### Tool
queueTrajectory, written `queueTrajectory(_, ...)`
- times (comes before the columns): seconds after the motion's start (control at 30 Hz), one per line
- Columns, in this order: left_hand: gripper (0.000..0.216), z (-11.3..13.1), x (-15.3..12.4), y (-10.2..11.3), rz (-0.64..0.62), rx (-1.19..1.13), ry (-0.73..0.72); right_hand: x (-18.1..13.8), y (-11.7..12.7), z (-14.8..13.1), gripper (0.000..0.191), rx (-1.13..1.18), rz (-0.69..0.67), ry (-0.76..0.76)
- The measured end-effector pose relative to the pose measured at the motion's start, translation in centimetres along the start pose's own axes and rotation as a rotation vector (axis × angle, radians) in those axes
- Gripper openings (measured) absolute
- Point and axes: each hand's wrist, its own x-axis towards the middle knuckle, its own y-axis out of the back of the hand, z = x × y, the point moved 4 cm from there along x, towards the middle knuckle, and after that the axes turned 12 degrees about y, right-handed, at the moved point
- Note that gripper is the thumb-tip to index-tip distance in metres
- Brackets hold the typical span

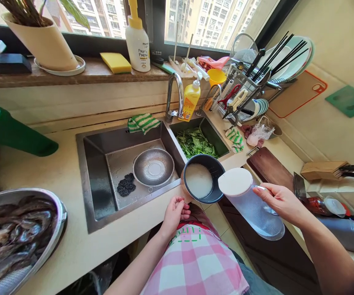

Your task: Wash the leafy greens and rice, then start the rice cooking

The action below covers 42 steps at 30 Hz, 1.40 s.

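My right hand (280,203) grips the handle of a translucent plastic pitcher (253,217) with a white lid. The pitcher is tilted, its lid end at the right rim of a dark-lined pot (218,170). Cloudy whitish liquid (199,180) lies in the pot, which leans at the counter's front edge by the sinks. Just below the pot's left side is my left hand (177,213), its fingers curled in with nothing visible in them. I cannot tell whether it touches the pot.
The large sink (97,176) holds a metal strainer bowl (154,167) and a black scrubber (126,185). Leafy greens (197,142) fill the small sink. A colander of shrimp (17,237) stands left. At right are a cutting board (271,168), dish rack (241,88) and knife block (323,170).
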Motion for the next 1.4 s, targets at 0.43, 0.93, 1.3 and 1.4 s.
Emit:
queueTrajectory(0.43,0.038,-0.1,0.1,0.2,0.029,-0.013,0.000,1.1,0.5,0.3,0.050,-0.025,-0.008,0.033)
queueTrajectory(0.93,0.033,-1.8,0.6,-0.4,-0.024,0.037,0.088,-0.4,0.5,1.1,0.053,0.128,0.054,-0.039)
queueTrajectory(1.3,0.036,-3.0,1.1,-1.8,-0.003,0.193,0.114,-4.4,0.5,6.1,0.067,0.528,0.396,-0.031)
queueTrajectory(1.4,0.049,-4.0,1.2,-3.4,-0.032,0.328,0.136,-7.6,0.3,7.8,0.067,0.574,0.548,-0.064)
